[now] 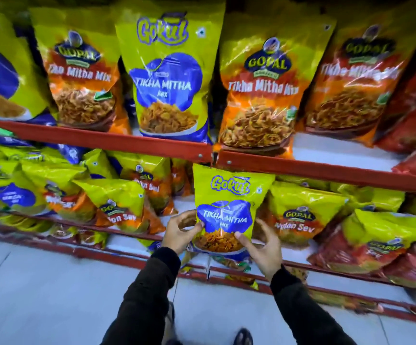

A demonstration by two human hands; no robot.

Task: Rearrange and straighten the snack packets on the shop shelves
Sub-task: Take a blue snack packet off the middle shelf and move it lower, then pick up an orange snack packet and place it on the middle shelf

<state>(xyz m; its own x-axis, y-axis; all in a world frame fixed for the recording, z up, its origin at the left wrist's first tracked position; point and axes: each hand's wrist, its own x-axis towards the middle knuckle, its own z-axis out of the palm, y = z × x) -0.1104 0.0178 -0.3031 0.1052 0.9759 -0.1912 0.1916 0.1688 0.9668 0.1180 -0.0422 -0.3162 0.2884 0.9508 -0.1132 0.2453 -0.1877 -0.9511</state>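
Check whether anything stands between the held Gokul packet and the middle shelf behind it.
Nothing visible does. Both hands hold the small Gokul packet upright before a gap flanked by Gopal Sev packets.

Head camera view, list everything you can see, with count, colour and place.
Small Gokul packet: one, yellow-blue, held upright before the lower shelf.
Large Gokul packet: one, yellow-blue, upper shelf centre.
Gopal Tikha Mitha packets: three, yellow-orange, upper shelf.
Nylon Sev packets: several, yellow-orange, lower shelf, leaning.
Red packets: several, right side.
Shelf edges: red.
Floor: grey.
Left hand: on the packet's left edge.
Right hand: on its right edge.
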